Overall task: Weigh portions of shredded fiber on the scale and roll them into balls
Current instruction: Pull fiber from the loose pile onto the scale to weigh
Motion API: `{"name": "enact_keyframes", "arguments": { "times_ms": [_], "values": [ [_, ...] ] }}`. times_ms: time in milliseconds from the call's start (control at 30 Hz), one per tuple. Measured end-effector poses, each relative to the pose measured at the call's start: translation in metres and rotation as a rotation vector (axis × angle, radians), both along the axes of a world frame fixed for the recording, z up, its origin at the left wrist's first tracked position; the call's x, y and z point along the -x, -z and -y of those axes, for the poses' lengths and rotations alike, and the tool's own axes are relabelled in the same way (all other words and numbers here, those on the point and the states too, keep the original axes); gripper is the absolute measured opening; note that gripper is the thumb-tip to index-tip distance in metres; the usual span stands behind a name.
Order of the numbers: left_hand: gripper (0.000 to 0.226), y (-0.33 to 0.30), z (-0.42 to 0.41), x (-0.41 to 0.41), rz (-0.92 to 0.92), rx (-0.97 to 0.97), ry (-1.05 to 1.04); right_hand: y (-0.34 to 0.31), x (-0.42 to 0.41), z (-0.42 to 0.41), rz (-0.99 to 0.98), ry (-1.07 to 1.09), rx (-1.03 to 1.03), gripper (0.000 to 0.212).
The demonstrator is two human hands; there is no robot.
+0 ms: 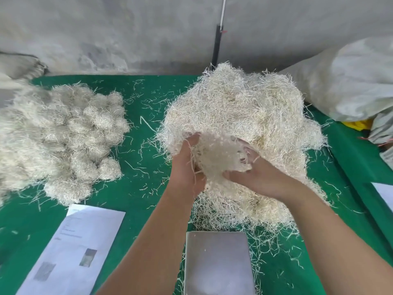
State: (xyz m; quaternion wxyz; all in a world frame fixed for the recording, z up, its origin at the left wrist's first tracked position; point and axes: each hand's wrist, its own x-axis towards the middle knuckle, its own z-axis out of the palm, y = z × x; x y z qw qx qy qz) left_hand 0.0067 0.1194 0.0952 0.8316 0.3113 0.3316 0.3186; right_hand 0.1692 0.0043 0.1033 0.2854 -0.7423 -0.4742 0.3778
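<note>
My left hand (188,167) and right hand (255,177) each grip a blurred fiber clump (219,154) at frame centre, above the loose pile (244,116); the scale (217,262) sits bottom centre.

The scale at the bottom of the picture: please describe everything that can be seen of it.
The scale shows a flat rectangular platform that looks like brushed grey metal. It lies level on the green table cover, near the front edge, below the big fiber pile. No portion rests on it; only a few tiny bits. Loose strands lie along its right and far sides. Its lower part is cut off, and no display is visible.
</note>
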Motion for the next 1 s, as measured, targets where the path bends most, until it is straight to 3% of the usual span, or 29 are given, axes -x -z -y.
{"name": "enact_keyframes", "arguments": {
  "times_ms": [100, 200, 233, 300, 333, 400, 467, 533, 600, 633, 667, 700, 733, 800, 867, 900, 933, 1000],
  "values": [
    [0.057, 0.002, 0.028, -0.016, 0.054, 0.000, 0.067, 0.003, 0.042, -0.002, -0.666, 0.176, -0.133, 0.061],
    [0.091, 0.011, 0.057, -0.025, -0.195, -0.214, 0.143, 0.006, 0.054, -0.009, -0.878, 0.498, -0.248, 0.046],
    [0.085, 0.015, 0.064, -0.024, -0.254, -0.313, 0.164, 0.007, 0.056, -0.009, -0.878, 0.612, -0.272, 0.049],
    [0.052, 0.018, 0.066, -0.017, -0.313, -0.421, 0.130, 0.013, 0.053, -0.006, -0.705, 0.668, -0.356, 0.035],
    [0.047, 0.018, 0.063, -0.012, -0.328, -0.393, 0.045, 0.016, 0.050, -0.004, -0.565, 0.647, -0.406, 0.025],
    [0.050, 0.020, 0.055, -0.001, -0.292, -0.248, -0.075, 0.017, 0.048, 0.005, -0.326, 0.594, -0.508, 0.032],
    [0.048, 0.014, 0.058, 0.009, -0.123, -0.062, 0.084, 0.018, 0.056, 0.009, -0.190, 0.470, -0.516, 0.033],
    [0.055, 0.011, 0.069, 0.011, -0.068, -0.013, 0.284, 0.023, 0.072, 0.007, -0.257, 0.376, -0.453, 0.029],
    [0.047, 0.014, 0.077, 0.007, -0.161, -0.043, 0.246, 0.027, 0.086, 0.009, -0.394, 0.262, -0.371, 0.020],
    [0.042, 0.017, 0.077, 0.005, -0.206, -0.044, 0.159, 0.033, 0.084, 0.009, -0.567, 0.242, -0.312, 0.029],
    [0.035, 0.022, 0.076, 0.006, -0.236, -0.003, 0.079, 0.034, 0.089, 0.008, -0.568, 0.275, -0.236, 0.060],
    [0.029, 0.028, 0.073, 0.008, -0.279, 0.045, 0.024, 0.045, 0.087, 0.013, -0.475, 0.298, -0.176, 0.091],
    [0.028, 0.036, 0.070, 0.011, -0.332, 0.074, -0.022, 0.053, 0.080, 0.020, -0.287, 0.125, -0.155, 0.105],
    [0.034, 0.050, 0.065, 0.019, -0.438, 0.087, -0.104, 0.058, 0.067, 0.033, -0.291, -0.035, -0.218, 0.085],
    [0.043, 0.058, 0.060, 0.028, -0.459, 0.149, -0.176, 0.074, 0.047, 0.032, -0.251, 0.249, -0.335, 0.053],
    [0.044, 0.059, 0.057, 0.032, -0.434, 0.197, -0.190, 0.085, 0.036, 0.027, -0.118, 0.365, -0.323, 0.045],
    [0.046, 0.061, 0.053, 0.034, -0.412, 0.231, -0.187, 0.097, 0.026, 0.023, 0.039, 0.397, -0.251, 0.046],
    [0.054, 0.061, 0.048, 0.036, -0.364, 0.242, -0.150, 0.123, 0.012, 0.019, 0.213, 0.292, -0.005, 0.071]
  ]
}}
